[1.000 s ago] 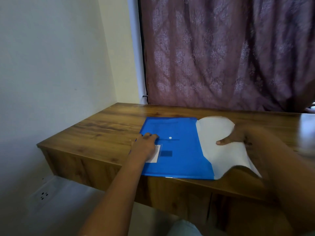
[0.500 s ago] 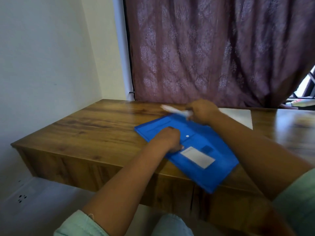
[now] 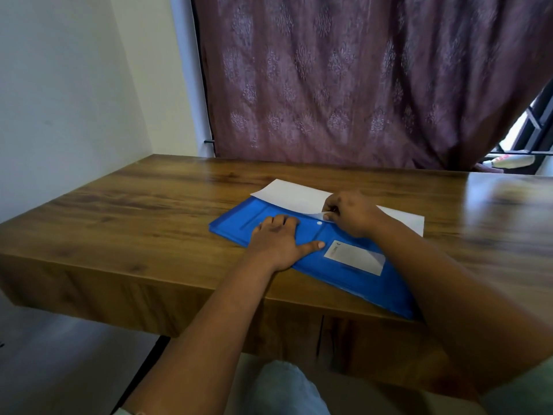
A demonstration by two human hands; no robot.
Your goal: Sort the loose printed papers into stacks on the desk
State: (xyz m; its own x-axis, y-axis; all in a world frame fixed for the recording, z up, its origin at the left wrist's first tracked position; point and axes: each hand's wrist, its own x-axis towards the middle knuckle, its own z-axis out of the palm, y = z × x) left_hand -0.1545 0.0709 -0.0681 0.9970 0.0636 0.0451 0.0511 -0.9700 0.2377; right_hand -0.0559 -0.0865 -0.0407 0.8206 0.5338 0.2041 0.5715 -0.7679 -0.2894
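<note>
Looking down from the head cam, the only view there is: the left hand [image 3: 276, 244] lies flat, fingers spread, pinning the blue folder [image 3: 353, 274] on the surface [image 3: 125, 223]. The right hand [image 3: 351, 214] is at 1 o'clock from it, grip pinched on the edge of a paper [image 3: 324, 216] at the folder's far edge. Another sheet [image 3: 291, 193] lies flat at 12 o'clock, partly tucked behind the folder.

What worries me: the folder's near corner looks like it hangs off the surface's front edge, so if the left hand lifts, the whole thing could slide off. A hard pull with that thin pinch could also crease or tear the paper, or drag the flat sheet along and mess up the stack.
</note>
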